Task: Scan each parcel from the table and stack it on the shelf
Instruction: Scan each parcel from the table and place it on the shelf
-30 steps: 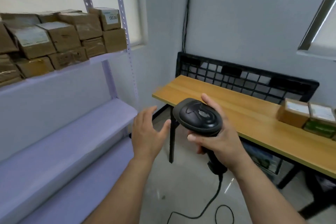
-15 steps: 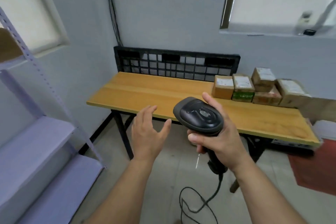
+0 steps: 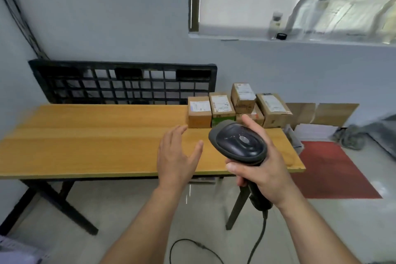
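Several brown cardboard parcels (image 3: 237, 109) with white labels stand in a group at the back right of the wooden table (image 3: 96, 139). The leftmost parcel (image 3: 199, 112) is nearest my left hand. My right hand (image 3: 260, 169) grips the handle of a black barcode scanner (image 3: 237, 142), its head level with the parcels and partly hiding the lower ones. My left hand (image 3: 176, 155) hovers over the table with fingers straight and spread, holding nothing, short of the parcels. The shelf is out of view.
A black plastic pallet (image 3: 124, 81) leans against the wall behind the table. The scanner's cable (image 3: 255, 248) hangs down and loops on the tiled floor. A red mat (image 3: 330, 169) and flattened cardboard (image 3: 321, 113) lie right of the table. A window ledge (image 3: 289, 39) holds small items.
My view has swung right, away from the shelf, until the table and parcels are centred. Both hands kept their pose, the right still holding the scanner.
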Tool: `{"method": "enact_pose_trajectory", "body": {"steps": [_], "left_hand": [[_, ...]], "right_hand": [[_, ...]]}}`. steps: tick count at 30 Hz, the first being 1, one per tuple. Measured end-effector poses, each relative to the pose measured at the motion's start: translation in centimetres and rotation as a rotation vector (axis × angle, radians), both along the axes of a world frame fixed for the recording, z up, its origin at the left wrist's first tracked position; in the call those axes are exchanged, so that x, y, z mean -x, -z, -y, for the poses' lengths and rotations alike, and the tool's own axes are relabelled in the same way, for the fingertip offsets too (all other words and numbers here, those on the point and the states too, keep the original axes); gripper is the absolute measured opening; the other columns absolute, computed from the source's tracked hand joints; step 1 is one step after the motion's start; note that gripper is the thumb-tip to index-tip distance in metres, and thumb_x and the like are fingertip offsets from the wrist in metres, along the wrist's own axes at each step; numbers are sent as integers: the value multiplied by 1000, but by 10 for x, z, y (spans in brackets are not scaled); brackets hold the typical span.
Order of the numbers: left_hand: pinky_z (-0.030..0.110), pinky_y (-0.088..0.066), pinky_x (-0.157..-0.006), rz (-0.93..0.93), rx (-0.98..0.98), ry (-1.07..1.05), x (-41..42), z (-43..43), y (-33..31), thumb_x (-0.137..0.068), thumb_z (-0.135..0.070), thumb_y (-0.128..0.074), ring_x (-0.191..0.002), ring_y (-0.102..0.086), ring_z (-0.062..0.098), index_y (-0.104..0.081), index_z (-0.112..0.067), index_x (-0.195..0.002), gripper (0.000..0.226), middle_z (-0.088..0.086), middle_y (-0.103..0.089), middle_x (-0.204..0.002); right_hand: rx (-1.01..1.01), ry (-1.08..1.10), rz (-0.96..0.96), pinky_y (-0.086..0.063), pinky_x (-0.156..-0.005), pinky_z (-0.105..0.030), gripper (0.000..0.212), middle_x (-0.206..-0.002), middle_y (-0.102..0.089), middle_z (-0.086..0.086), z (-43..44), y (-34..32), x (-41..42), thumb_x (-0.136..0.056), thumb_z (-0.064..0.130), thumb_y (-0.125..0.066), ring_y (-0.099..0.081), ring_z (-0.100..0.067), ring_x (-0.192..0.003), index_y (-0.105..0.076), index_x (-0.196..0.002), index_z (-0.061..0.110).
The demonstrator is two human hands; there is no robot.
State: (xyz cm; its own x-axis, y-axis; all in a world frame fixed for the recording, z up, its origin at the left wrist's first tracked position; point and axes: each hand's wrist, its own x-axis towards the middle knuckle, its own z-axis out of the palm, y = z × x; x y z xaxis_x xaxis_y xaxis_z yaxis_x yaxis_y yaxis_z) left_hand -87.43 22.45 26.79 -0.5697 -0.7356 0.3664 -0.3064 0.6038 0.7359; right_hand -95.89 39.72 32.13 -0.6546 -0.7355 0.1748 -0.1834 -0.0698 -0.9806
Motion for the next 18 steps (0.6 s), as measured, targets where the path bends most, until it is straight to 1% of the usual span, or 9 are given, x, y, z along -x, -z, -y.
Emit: {"method": "enact_pose_trajectory", "body": {"steps": [3, 6, 8, 10, 11, 12, 14, 16, 18], "left_hand": [[28, -33, -104, -5, -2, 55, 39, 3, -2, -87, -40, -64, -127, -41, 13, -50, -21, -133, 52, -3, -49, -136], [26, -34, -103, -3, -15, 114, 69, -4, 0, -88, -38, -64, -126, -42, 12, -49, -21, -133, 50, -4, -49, -135], [27, -36, -103, 1, -30, 150, 84, -8, 1, -88, -39, -64, -126, -41, 10, -49, -22, -134, 51, -5, -48, -135], [27, -38, -103, 6, -29, 175, 99, -11, 2, -88, -39, -63, -125, -41, 9, -48, -23, -134, 51, -5, -48, -135], [24, -36, -102, 8, -23, 185, 105, -11, 3, -88, -39, -63, -125, -41, 8, -48, -24, -134, 51, -6, -48, -135], [21, -34, -101, 6, -18, 193, 111, -12, 3, -88, -38, -63, -125, -41, 7, -48, -24, -134, 51, -6, -48, -135], [18, -30, -99, 10, -17, 202, 122, -14, 3, -89, -36, -64, -125, -40, 7, -48, -25, -134, 49, -6, -48, -135], [18, -30, -99, 21, -21, 209, 134, -18, 5, -89, -36, -64, -126, -40, 7, -47, -25, -134, 49, -6, -48, -135], [19, -30, -101, 37, -22, 212, 149, -22, 6, -90, -37, -63, -128, -39, 8, -46, -25, -136, 50, -6, -47, -137]], "right_hand": [[-19, 78, -24, -55, -49, -36, 93, -119, -63, -3, -5, 2, 26, -63, 9, -82, -65, -29, -58, -43, -139, 46], [-63, 147, -38, -55, -49, -33, 92, -120, -62, -5, -15, 3, 48, -67, 5, -85, -62, -29, -53, -43, -138, 47], [-65, 181, -42, -54, -48, -31, 91, -117, -63, -11, -22, 3, 60, -70, -1, -83, -61, -28, -50, -44, -134, 50], [-42, 220, -45, -53, -47, -32, 90, -110, -63, -19, -28, 3, 75, -68, 1, -84, -60, -26, -49, -44, -130, 53], [-38, 235, -51, -53, -47, -32, 89, -108, -63, -21, -30, 4, 82, -67, 4, -85, -61, -26, -49, -45, -129, 55], [-39, 246, -57, -52, -47, -32, 89, -107, -62, -22, -31, 5, 91, -66, 5, -84, -61, -26, -49, -46, -128, 56], [-42, 257, -65, -52, -47, -32, 89, -105, -62, -23, -34, 8, 107, -69, -1, -83, -60, -26, -48, -47, -128, 55], [-37, 258, -74, -52, -47, -33, 88, -102, -63, -22, -35, 10, 123, -71, -6, -79, -59, -26, -47, -46, -128, 53], [-39, 247, -71, -52, -48, -36, 90, -102, -64, -21, -35, 12, 142, -71, -6, -78, -59, -27, -48, -45, -128, 55]]}}
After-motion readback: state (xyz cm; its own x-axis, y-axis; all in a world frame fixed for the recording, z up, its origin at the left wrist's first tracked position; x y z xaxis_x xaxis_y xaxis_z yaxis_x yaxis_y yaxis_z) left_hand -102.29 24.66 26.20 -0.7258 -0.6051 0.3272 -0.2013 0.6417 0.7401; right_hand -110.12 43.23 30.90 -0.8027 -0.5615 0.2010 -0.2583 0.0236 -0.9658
